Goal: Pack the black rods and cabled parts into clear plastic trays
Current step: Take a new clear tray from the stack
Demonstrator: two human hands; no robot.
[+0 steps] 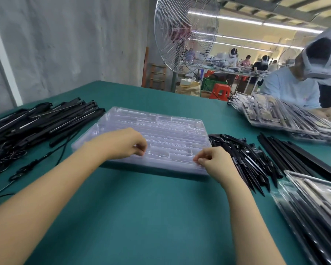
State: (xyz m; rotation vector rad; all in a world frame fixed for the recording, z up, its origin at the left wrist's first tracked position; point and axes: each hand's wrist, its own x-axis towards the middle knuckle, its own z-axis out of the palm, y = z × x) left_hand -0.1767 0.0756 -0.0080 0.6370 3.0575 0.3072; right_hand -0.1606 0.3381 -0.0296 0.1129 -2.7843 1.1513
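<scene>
A stack of clear plastic trays (161, 131) lies on the green table in front of me, its slots holding nothing. My left hand (122, 144) pinches the near edge of the top tray with curled fingers. My right hand (212, 159) pinches the same edge near the right corner. A heap of black rods with cables (33, 127) lies to the left. Short black pointed parts (243, 155) are piled right of the trays, with long black rods (294, 159) beyond them.
Filled trays (313, 203) are stacked at the near right. Another person (294, 87) works at the far right over more filled trays (275, 115). A large standing fan (183, 35) is behind the table. Green table (141, 217) surface stretches toward me.
</scene>
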